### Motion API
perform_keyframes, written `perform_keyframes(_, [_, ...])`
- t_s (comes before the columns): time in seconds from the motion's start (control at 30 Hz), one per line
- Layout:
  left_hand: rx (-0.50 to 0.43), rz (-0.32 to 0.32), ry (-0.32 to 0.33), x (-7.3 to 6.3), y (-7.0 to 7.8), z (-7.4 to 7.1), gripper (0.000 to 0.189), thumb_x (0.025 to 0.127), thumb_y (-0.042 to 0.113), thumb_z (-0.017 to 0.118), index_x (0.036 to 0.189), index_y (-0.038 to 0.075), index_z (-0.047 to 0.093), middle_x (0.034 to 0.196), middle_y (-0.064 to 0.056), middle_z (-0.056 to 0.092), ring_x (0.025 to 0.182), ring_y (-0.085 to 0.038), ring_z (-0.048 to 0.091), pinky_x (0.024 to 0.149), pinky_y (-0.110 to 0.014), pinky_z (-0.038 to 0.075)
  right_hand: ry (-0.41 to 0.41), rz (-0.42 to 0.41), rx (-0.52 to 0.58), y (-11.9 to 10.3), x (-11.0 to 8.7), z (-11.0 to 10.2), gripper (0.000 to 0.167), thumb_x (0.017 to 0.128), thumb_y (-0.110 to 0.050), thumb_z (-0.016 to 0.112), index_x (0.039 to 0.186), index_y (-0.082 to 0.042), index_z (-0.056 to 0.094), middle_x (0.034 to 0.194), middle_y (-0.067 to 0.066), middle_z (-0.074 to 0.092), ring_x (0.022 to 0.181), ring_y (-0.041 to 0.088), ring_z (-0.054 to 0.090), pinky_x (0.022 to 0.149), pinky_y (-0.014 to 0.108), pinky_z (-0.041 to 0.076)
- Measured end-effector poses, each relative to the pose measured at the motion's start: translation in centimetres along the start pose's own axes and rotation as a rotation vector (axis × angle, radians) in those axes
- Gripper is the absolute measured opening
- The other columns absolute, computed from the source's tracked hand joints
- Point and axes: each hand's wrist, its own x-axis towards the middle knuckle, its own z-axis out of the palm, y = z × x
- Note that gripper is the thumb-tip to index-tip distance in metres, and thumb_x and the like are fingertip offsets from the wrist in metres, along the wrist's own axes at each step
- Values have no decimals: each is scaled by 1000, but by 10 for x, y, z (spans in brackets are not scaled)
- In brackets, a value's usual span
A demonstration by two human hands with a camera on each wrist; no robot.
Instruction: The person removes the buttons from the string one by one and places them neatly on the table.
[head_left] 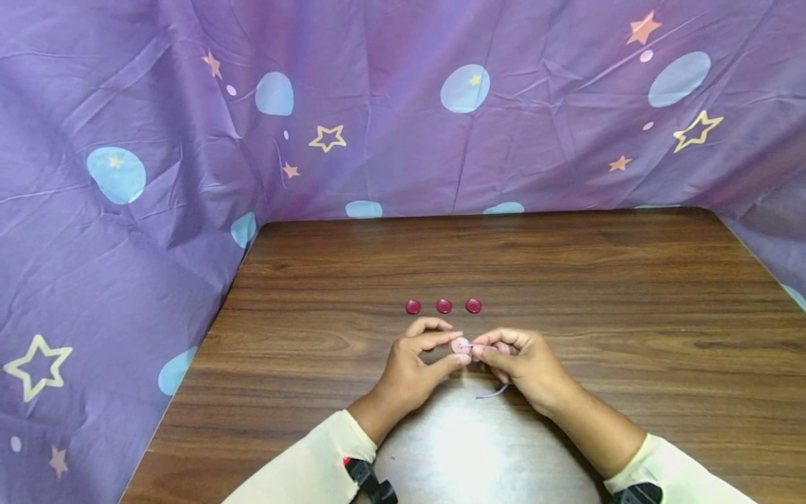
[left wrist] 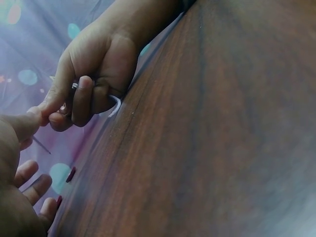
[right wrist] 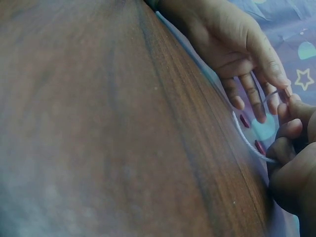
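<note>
Both hands meet above the table [head_left: 302, 329], close together near the middle of its width. Thumb and index finger of the left hand [head_left: 408, 365] pinch a pink button [head_left: 460, 346] by its rim, while that hand's remaining fingers stand apart from it. Facing it, the right hand [head_left: 530, 362] pinches a pale purple cord [head_left: 492, 394] between thumb and forefinger, its other fingers curled in underneath. From the middle of the button's face, the cord runs into the right fingertips; a loose length comes out below that hand and curves towards the person. Whether the cord's end touches the table cannot be told. Just beyond the hands, three red buttons [head_left: 443, 306] lie in a row on the wood, spaced apart from one another. Cream sleeves [head_left: 296, 465] cover the forearms, and a black device [head_left: 373, 483] sits at each cuff. Behind the table and along its sides hangs a purple cloth [head_left: 403, 91] printed with stars and blue spots.
</note>
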Motion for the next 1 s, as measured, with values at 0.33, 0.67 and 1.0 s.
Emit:
perform_keyframes(0.33, [21,-45,5,1,-2,1,36,89,14,91,123,6,83,131,-14,74,123,-28,70,106,-29,55,17,-8,25,1,-1,-2,6,98,-1,76,102,3,78,67,-5,67,55,4,52,53,19,45])
perform_keyframes(0.67, [54,-45,19,1,-1,-3,36,89,15,91,123,6,83,126,-13,76,113,-21,70,93,-39,59,46,10,35,-1,-1,-1,5,98,-2,77,102,1,79,68,-6,66,55,5,51,53,19,44])
perform_keyframes(1.0, [78,-42,55,0,-4,-14,37,88,14,91,123,4,82,125,-11,75,113,-20,68,90,-41,59,60,1,44,0,-1,0,6,99,-2,76,103,2,79,75,-3,73,54,5,50,53,19,44])
